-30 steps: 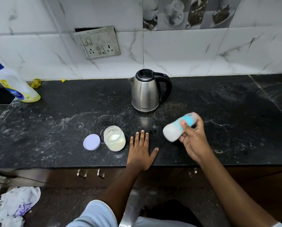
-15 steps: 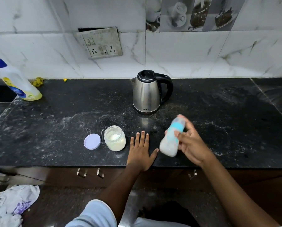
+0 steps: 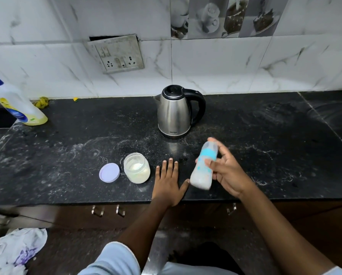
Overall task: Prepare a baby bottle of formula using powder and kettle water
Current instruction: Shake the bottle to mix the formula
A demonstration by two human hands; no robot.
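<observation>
Hands: right hand (image 3: 228, 175) clamped round the baby bottle (image 3: 202, 169), tilted above the front edge of the counter (image 3: 265, 155); left hand (image 3: 167, 183) flat, relaxed, just beside. Back at mid-counter, kettle (image 3: 175, 114) parked. Along the front edge, powder jar (image 3: 136, 171) open, purple lid (image 3: 109, 172) alongside. Looks filled, milky, capped: powder and water probably in; mixing left, then closing the jar.

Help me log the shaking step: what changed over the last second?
The right hand swung the baby bottle from slanted sideways to nearly upright, base down, closer to the left hand, keeping its hold. The left hand stayed flat on the counter; jar, lid and kettle did not move.
</observation>
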